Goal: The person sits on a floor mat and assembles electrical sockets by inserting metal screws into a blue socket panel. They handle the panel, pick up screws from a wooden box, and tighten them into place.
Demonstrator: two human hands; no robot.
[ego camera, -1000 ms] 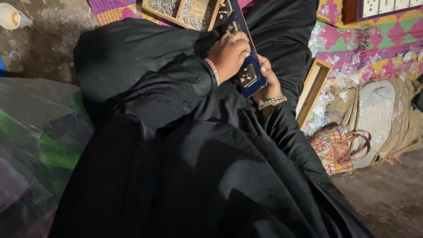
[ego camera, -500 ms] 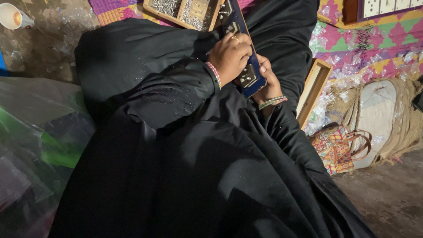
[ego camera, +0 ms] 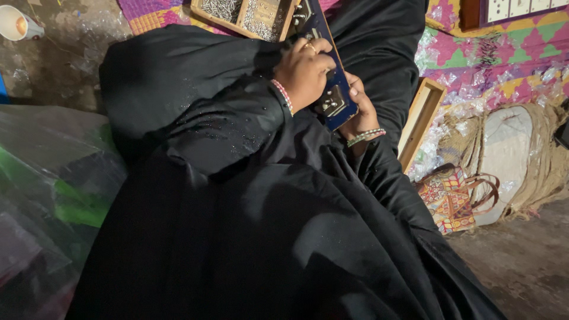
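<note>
Dark blue panel (ego camera: 332, 89) with metal fittings, lying across the lap: left hand (ego camera: 305, 71) clenched on top, right hand (ego camera: 358, 112) grasping its lower edge from beneath; a slackened hold would likely slide it toward the wooden tray (ego camera: 421, 121).

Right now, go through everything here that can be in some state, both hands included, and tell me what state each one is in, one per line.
left hand: curled on top of the dark blue panel, pressing on it
right hand: under the panel's lower end, gripping it
dark blue panel: tilted, held over the lap, metal fittings on its face
wooden tray: open, compartments filled with small metal parts
paper cup: lying on its side
patterned bag: lying flat, handles slack
</note>
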